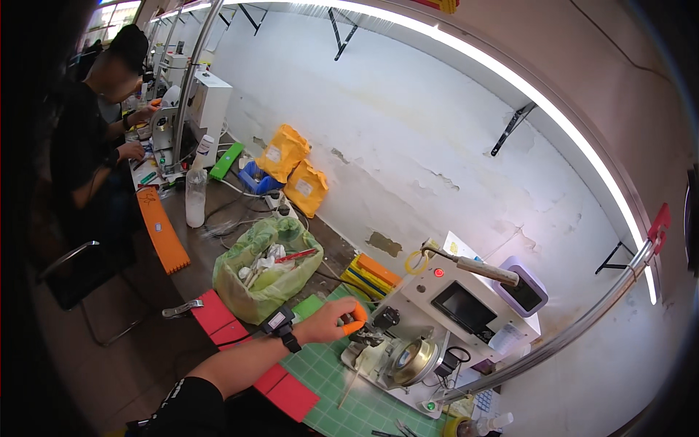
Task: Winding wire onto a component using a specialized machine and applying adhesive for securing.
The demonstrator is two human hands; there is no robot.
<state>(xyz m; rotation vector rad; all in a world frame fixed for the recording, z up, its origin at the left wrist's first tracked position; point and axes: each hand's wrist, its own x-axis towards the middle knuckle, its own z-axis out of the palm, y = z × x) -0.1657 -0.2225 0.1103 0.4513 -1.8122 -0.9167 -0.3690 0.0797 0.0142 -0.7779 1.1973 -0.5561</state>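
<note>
My left hand (333, 322) comes in from the lower left, with a strapped black device (278, 321) on its wrist and orange finger covers on the fingertips. Its fingers are closed together at the front of a white bench machine (444, 291), beside a small black mechanism (371, 333). Whatever lies between the fingertips is too small or hidden to make out. Right of the hand, a gold-coloured spool (412, 361) sits on the machine's base. A thin wooden stick (348, 390) rests on the green cutting mat (324, 379) below. My right hand does not show.
A bin lined with a green bag (240, 284) holds waste left of the hand. Red strips (284, 390) line the table's near edge, with a metal clamp (182, 309). A plastic bottle (195, 197) and yellow packets (306, 188) stand farther back. Another person (91, 138) works at far left.
</note>
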